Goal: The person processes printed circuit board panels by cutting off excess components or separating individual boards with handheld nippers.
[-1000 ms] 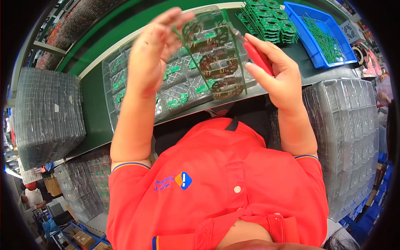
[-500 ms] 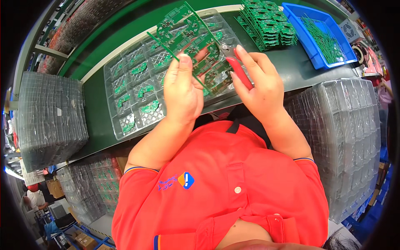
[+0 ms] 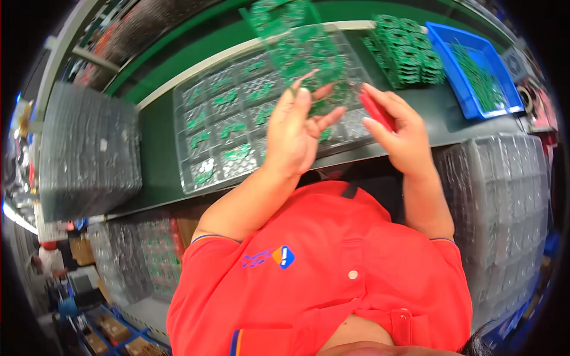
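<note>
My left hand (image 3: 291,133) grips the lower end of a green circuit board panel (image 3: 300,50), thumb on top and fingers partly beneath. The panel is tilted up over the tray and smeared by motion. In my right hand (image 3: 405,130) are red-handled cutters (image 3: 377,108), their jaws blurred and hard to make out beside the panel. A gap shows between the cutters and my left fingertips. Below the panel lies a clear compartment tray (image 3: 184,172), with small green boards (image 3: 237,152) in several of its pockets.
Stacked green boards (image 3: 409,53) stand at the back right, beside a blue bin (image 3: 454,98) of thin green strips (image 3: 484,77). Tall stacks of clear trays rise at the left (image 3: 89,154) and right (image 3: 499,196). A shelf post (image 3: 68,50) stands at the far left.
The cutters have come away from the panel toward the right. My left hand has shifted right with the panel, and its fingers are more spread. The whole view has also shifted.
</note>
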